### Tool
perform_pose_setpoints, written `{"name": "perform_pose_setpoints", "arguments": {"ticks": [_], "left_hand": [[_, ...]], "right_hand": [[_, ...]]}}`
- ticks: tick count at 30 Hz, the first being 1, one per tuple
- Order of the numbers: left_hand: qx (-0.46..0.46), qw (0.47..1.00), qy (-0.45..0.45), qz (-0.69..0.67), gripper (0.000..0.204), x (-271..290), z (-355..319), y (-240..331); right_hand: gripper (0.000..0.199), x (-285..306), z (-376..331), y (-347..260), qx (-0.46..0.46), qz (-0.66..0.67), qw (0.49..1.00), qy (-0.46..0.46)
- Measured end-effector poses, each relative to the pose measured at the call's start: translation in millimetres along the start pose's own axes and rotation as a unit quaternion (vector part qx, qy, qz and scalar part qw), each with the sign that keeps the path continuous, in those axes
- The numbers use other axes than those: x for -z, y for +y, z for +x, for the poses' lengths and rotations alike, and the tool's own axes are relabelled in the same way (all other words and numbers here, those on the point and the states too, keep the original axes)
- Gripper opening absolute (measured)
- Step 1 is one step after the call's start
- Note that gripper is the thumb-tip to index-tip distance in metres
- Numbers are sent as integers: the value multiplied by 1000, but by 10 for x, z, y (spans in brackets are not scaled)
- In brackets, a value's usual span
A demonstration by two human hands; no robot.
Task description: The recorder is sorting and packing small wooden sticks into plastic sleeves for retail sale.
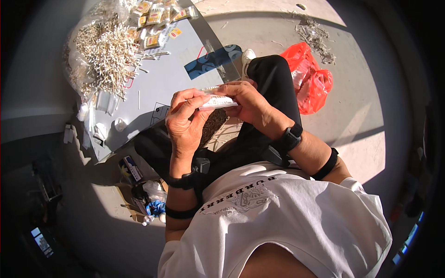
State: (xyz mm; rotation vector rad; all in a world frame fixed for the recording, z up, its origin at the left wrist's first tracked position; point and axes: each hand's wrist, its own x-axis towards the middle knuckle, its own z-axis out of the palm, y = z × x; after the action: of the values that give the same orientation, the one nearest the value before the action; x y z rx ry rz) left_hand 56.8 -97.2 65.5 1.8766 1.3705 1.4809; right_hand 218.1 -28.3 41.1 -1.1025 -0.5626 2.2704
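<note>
Above my lap, my left hand (183, 121) and my right hand (252, 103) hold a small clear packet of cotton swabs (217, 102) between them. White swab tips show along its near side. My left thumb and fingers pinch the packet's left end; my right fingers are closed round its right end and hide part of it. To the left, a big heap of loose cotton swabs (106, 53) spills from a clear plastic bag (78, 60) onto the table (174, 55). Several filled swab packets (155, 16) with yellow labels lie beside the heap.
Empty-looking clear sleeves (107, 102) and a white roll (120, 124) lie near the table's left corner. A blue strip (213, 62) crosses its right edge. On the floor are a red plastic bag (308, 81), scattered swabs (315, 34) and a small box (131, 169).
</note>
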Motion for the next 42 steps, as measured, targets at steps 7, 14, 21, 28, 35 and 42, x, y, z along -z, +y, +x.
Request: {"name": "perform_pose_setpoints", "arguments": {"ticks": [7, 14, 21, 28, 35, 42], "left_hand": [[-7, 999, 38, 15, 17, -32, -25, -86], [75, 992, 80, -60, 9, -7, -40, -141], [117, 986, 67, -94, 8, -60, -7, -54], [117, 982, 62, -131, 8, -43, 23, 39], [261, 898, 195, -295, 13, -59, 12, -68], [213, 954, 140, -159, 49, 49, -31, -43]], "right_hand": [[15, -14, -4, -10, -56, 42, 997, -16], [37, 134, -88, -130, 316, -315, 891, -85], [39, -7, -24, -17, 389, -387, 827, -126], [23, -25, -80, -22, 374, -316, 863, -121], [22, 100, -29, 32, 179, -183, 951, -173], [18, -55, -264, -131, 260, -358, 894, -74]]}}
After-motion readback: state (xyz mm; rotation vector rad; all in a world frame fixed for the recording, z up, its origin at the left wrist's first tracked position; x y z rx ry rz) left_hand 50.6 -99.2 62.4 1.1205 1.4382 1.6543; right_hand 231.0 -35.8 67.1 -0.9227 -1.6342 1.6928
